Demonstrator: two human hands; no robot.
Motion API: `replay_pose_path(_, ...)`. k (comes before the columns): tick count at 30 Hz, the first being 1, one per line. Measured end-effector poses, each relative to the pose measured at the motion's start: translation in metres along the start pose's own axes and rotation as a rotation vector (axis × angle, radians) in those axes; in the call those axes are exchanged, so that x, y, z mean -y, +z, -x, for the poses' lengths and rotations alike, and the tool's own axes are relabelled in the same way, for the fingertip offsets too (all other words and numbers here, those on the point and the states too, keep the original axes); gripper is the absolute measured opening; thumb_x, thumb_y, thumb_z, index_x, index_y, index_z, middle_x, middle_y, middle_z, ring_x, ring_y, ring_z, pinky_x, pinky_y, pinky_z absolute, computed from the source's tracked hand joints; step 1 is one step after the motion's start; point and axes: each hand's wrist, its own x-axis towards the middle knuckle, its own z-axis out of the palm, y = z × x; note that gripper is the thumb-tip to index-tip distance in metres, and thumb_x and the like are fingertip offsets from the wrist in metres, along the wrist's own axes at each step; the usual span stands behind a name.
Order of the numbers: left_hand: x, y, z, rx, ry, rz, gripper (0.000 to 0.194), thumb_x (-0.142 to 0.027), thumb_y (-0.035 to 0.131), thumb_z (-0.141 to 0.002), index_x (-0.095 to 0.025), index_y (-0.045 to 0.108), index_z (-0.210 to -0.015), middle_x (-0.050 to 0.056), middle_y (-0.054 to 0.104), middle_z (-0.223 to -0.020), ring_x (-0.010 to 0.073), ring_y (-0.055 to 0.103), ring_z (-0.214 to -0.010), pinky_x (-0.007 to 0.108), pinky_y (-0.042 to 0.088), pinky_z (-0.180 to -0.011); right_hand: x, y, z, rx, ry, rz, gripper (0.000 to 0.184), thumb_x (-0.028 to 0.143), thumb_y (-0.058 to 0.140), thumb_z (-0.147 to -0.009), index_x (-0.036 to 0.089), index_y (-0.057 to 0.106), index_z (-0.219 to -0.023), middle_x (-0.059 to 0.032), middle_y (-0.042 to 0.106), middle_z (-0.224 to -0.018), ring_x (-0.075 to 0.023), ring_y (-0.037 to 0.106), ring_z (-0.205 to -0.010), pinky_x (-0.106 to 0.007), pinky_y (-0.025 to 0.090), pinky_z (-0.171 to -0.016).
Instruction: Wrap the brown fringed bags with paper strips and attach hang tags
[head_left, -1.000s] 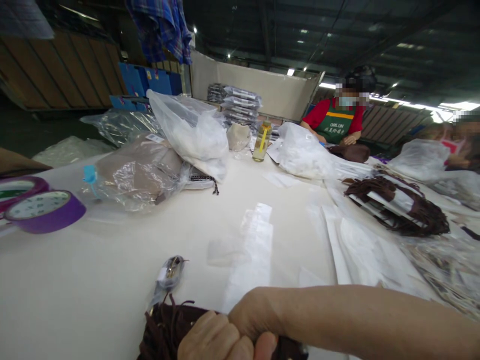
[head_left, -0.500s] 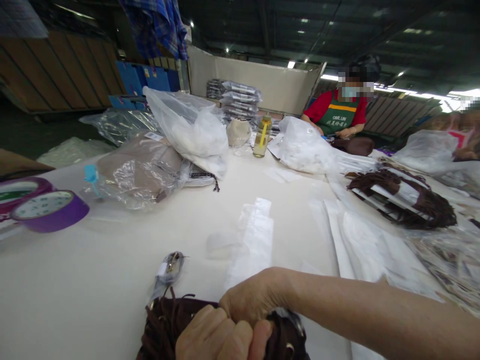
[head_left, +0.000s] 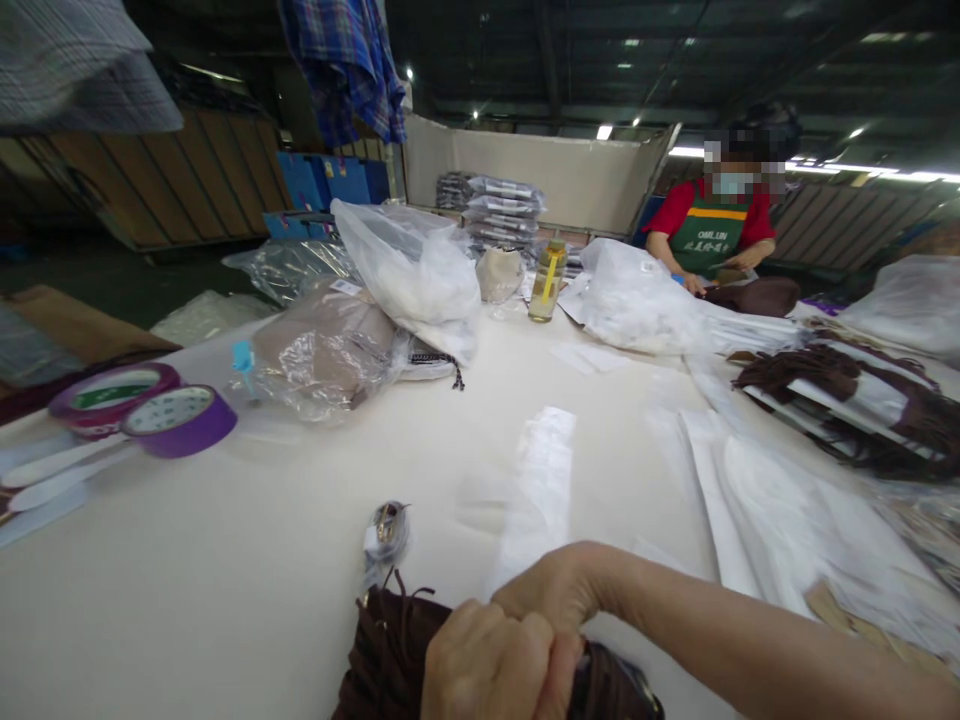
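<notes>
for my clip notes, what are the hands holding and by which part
The left hand and right hand grip a soft, dark brown fringed item by its upper middle; exact finger placement is hidden.

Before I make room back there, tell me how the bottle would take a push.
The bottle stands upright, taller than it is wide, so a push near the top could well tip it. Its sides look rounded, so it might roll once down.

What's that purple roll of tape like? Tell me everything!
The purple roll of tape lies flat on the off-white table, its round hole facing up. Its outside looks smooth and plasticky; its pale inner ring, maybe cardboard, has small greenish marks. It sits against, or just before, a magenta roll of tape.
</notes>
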Motion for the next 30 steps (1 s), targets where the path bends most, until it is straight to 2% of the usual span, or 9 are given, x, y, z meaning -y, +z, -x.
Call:
replay_pose_path(2,-0.002,0.007,0.004,0.028,-0.068,0.021,0.017,-0.018,0.044,-0.087,-0.019,0.048,-0.07,-0.003,0.05,-0.051,0.0114,0.047,-0.045,0.025,0.032,-0.048,0.01,-0.016,0.013,0.185,0.044,0.071,0.005,0.016,0.065,-0.063,0.011,0.063,-0.061,0.0072,0.053,-0.049,-0.0081,0.047,-0.049,-0.018,0.038,-0.047)
replay_pose_path(3,-0.002,0.011,0.005,0.043,-0.086,0.015,0.017,-0.02,0.043,-0.088,-0.018,0.049,-0.072,-0.002,0.05,-0.052,0.0124,0.048,-0.046,0.026,0.033,-0.048,0.014,-0.023,0.021,0.177,0.078,0.113,0.003,0.013,0.06,-0.065,0.012,0.063,-0.064,0.007,0.053,-0.051,-0.008,0.047,-0.051,-0.018,0.038,-0.049)
replay_pose_path(4,-0.002,0.015,0.007,0.058,-0.087,0.0,0.018,-0.022,0.042,-0.088,-0.018,0.048,-0.072,-0.001,0.05,-0.052,0.0133,0.048,-0.047,0.027,0.032,-0.048,0.016,-0.028,0.028,0.075,0.116,0.171,0.006,0.012,0.057,-0.067,0.013,0.062,-0.068,0.0062,0.053,-0.054,-0.0084,0.047,-0.054,-0.018,0.037,-0.052)
replay_pose_path(9,-0.002,0.028,0.013,0.117,-0.015,-0.061,0.029,-0.027,0.039,-0.089,-0.02,0.045,-0.062,0.0,0.049,-0.051,0.0157,0.048,-0.047,0.029,0.029,-0.047,0.001,-0.032,0.031,-0.821,0.118,0.459,0.038,0.018,0.067,-0.055,0.017,0.058,-0.092,-0.0028,0.057,-0.083,-0.0162,0.05,-0.074,-0.027,0.037,-0.069)
replay_pose_path(11,-0.004,0.028,0.015,0.19,-0.053,-0.055,0.03,-0.029,0.042,-0.088,-0.02,0.047,-0.06,0.0,0.052,-0.052,0.0162,0.051,-0.049,0.029,0.029,-0.048,-0.009,-0.032,0.019,-0.917,0.074,0.393,0.031,0.018,0.064,-0.055,0.019,0.061,-0.086,-0.003,0.056,-0.084,-0.0171,0.05,-0.078,-0.028,0.035,-0.074)
replay_pose_path(13,-0.007,0.025,0.014,0.303,-0.113,-0.051,0.03,-0.034,0.049,-0.085,-0.019,0.05,-0.059,0.0,0.055,-0.051,0.0169,0.053,-0.049,0.029,0.029,-0.048,-0.016,-0.033,0.008,-0.942,0.084,0.292,0.004,0.021,0.057,-0.062,0.019,0.059,-0.065,-0.0008,0.054,-0.069,-0.0154,0.049,-0.069,-0.027,0.035,-0.07)
replay_pose_path(18,-0.012,0.015,0.004,0.659,-0.293,-0.094,0.037,-0.055,0.059,-0.073,-0.02,0.06,-0.059,0.002,0.062,-0.055,0.023,0.06,-0.055,0.028,0.032,-0.049,-0.006,-0.032,0.016,-1.01,0.047,0.024,0.02,0.028,0.043,-0.07,0.018,0.05,-0.054,0.0028,0.046,-0.051,-0.0119,0.044,-0.054,-0.024,0.035,-0.056)
replay_pose_path(22,-0.01,0.016,0.003,0.725,-0.393,-0.078,0.037,-0.054,0.054,-0.078,-0.02,0.063,-0.068,0.003,0.064,-0.06,0.0227,0.061,-0.058,0.027,0.033,-0.05,0.021,-0.006,0.045,-1.037,-0.084,-0.081,0.021,0.032,0.047,-0.07,0.017,0.054,-0.057,0.0021,0.051,-0.057,-0.012,0.046,-0.06,-0.023,0.037,-0.061)
replay_pose_path(30,-0.006,0.013,0.004,0.53,-0.281,-0.085,0.012,-0.014,0.05,-0.08,-0.016,0.062,-0.079,0.007,0.062,-0.074,0.0226,0.057,-0.074,0.033,0.04,-0.069,0.03,0.102,0.063,-1.192,-0.188,-0.209,0.027,0.041,0.048,-0.076,0.018,0.062,-0.078,-0.0018,0.061,-0.076,-0.017,0.053,-0.074,-0.026,0.041,-0.07)
